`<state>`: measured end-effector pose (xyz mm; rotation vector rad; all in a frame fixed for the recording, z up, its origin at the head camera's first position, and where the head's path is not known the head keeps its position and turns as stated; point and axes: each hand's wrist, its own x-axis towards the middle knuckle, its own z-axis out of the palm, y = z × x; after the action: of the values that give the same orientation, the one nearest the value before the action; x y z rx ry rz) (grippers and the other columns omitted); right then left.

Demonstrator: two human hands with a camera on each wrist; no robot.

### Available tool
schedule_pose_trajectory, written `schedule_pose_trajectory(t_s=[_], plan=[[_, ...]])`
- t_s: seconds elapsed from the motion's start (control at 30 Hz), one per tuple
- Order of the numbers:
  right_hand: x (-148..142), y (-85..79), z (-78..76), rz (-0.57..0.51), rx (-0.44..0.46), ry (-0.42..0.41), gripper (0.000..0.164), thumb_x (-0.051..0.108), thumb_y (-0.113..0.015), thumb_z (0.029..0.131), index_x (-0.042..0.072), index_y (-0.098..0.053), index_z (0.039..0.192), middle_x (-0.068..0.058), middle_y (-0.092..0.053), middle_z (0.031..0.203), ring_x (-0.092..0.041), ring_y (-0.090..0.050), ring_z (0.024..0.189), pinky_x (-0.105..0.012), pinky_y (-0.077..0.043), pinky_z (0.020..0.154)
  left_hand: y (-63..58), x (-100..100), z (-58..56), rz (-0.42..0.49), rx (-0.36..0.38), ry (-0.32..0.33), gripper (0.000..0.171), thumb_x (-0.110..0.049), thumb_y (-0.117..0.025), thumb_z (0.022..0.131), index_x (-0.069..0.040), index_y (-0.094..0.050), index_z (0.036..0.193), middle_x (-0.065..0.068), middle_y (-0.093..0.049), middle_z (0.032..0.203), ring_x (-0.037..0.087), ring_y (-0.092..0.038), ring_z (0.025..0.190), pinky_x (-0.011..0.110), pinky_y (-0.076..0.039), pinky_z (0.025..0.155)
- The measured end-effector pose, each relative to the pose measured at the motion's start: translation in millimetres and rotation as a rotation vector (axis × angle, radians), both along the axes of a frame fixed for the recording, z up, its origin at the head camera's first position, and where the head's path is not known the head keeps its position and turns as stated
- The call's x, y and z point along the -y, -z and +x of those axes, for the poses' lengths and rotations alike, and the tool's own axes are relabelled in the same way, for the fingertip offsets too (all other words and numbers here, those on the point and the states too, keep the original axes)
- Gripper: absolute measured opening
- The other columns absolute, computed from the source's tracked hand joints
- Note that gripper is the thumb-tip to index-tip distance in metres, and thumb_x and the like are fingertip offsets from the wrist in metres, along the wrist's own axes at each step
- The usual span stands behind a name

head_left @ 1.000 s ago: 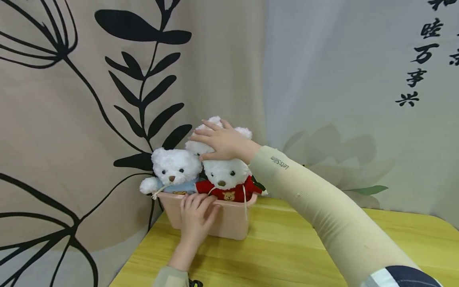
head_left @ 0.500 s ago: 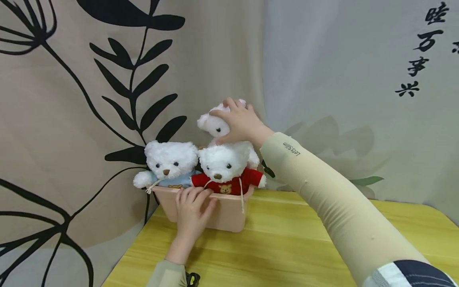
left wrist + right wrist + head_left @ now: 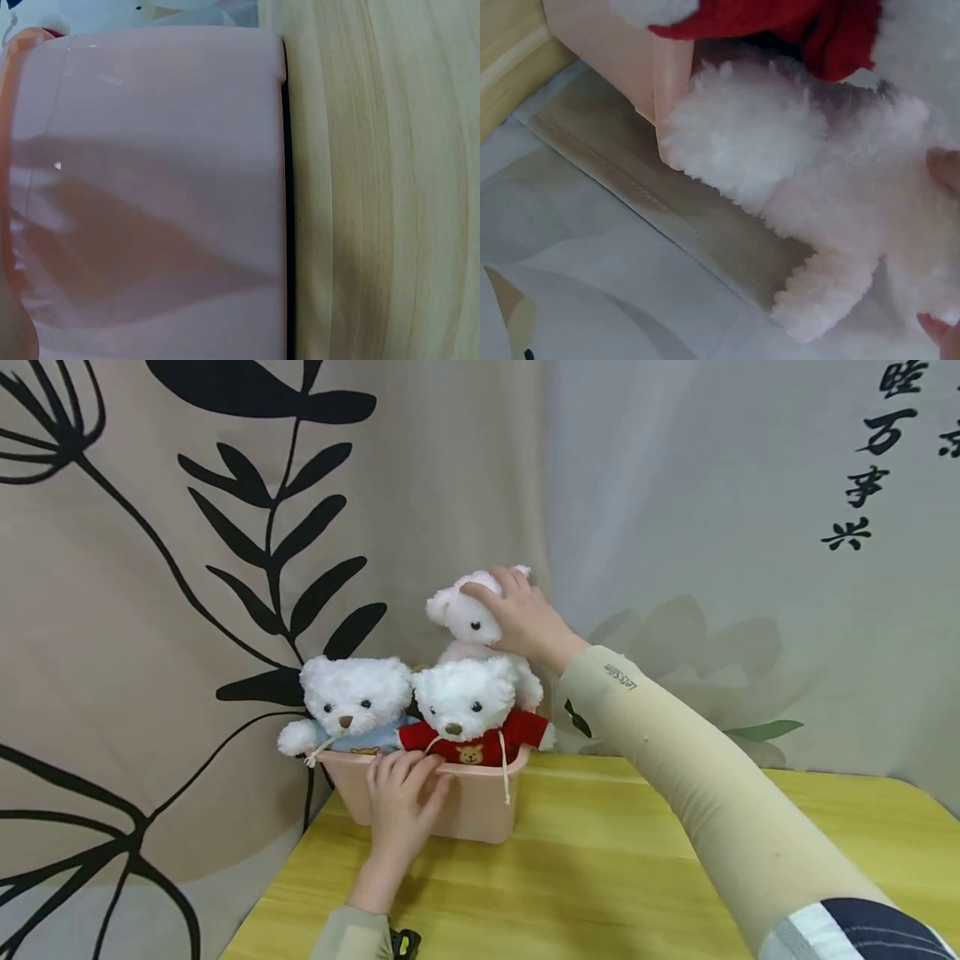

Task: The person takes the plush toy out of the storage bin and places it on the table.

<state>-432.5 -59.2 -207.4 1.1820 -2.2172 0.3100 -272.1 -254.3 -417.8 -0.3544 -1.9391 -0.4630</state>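
In the head view a pink plastic bin (image 3: 480,806) stands on the table, holding plush teddy bears. One white teddy bear in a light blue top (image 3: 357,697) sits at the left, another in a red top (image 3: 468,702) at the right. Behind them rises a third white teddy bear (image 3: 456,614), its head gripped from the right side by my right hand (image 3: 525,618). The right wrist view shows that bear's fluffy white body (image 3: 840,187) partly over the bin's rim. My left hand (image 3: 405,806) holds the bin's front rim, fingers over the edge.
The yellow wooden table (image 3: 660,852) extends to the right and front of the bin. A curtain with black leaf prints (image 3: 315,527) hangs behind at the left, and a pale cloth with black characters (image 3: 750,485) at the right.
My right hand has gone from lying flat across the rear bear's head to gripping it. That bear has moved up and slightly right. The left hand stays on the rim.
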Motion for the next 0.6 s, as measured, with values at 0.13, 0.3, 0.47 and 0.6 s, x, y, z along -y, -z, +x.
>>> schedule_pose_trajectory(t_s=[0.13,0.3,0.47,0.6], plan=[[-15.0,-9.6,0.3,-0.038,-0.032,0.006,0.074,0.031,-0.079,0.078,0.020,-0.042,0.141,-0.022,-0.034,0.141,-0.039,-0.037,0.126,-0.055,-0.041,0.095,1.1,-1.3,-3.3,0.013,-0.019,0.009,0.031,-0.044,-0.058,0.094,-0.016,-0.070,0.099,0.004,-0.064,0.100,0.031,-0.053,0.100,0.060,-0.026,0.098],[-42.2,-30.8,2.3,-0.123,-0.045,0.031,0.074,0.022,-0.081,0.076,0.017,-0.043,0.140,-0.024,-0.037,0.137,-0.040,-0.040,0.125,-0.054,-0.035,0.102,2.4,-2.2,-6.2,0.026,-0.043,0.018,0.034,-0.046,-0.057,0.095,-0.015,-0.070,0.098,0.005,-0.064,0.099,0.031,-0.053,0.099,0.062,-0.025,0.097],[-73.0,-50.2,8.5,-0.168,-0.024,0.107,0.076,0.024,-0.081,0.076,0.019,-0.041,0.140,-0.024,-0.038,0.136,-0.041,-0.040,0.123,-0.053,-0.040,0.096,2.5,-2.5,-8.4,0.037,-0.064,0.029,0.033,-0.044,-0.059,0.094,-0.014,-0.071,0.097,0.007,-0.064,0.099,0.034,-0.053,0.099,0.064,-0.024,0.097],[-92.3,-60.7,7.1,-0.153,-0.037,0.155,0.076,0.026,-0.081,0.076,0.019,-0.040,0.140,-0.023,-0.040,0.135,-0.040,-0.043,0.120,-0.053,-0.041,0.094,2.2,0.8,-21.9,0.045,-0.070,0.060,0.032,-0.043,-0.060,0.093,-0.013,-0.071,0.097,0.008,-0.064,0.098,0.035,-0.053,0.098,0.064,-0.023,0.097]])
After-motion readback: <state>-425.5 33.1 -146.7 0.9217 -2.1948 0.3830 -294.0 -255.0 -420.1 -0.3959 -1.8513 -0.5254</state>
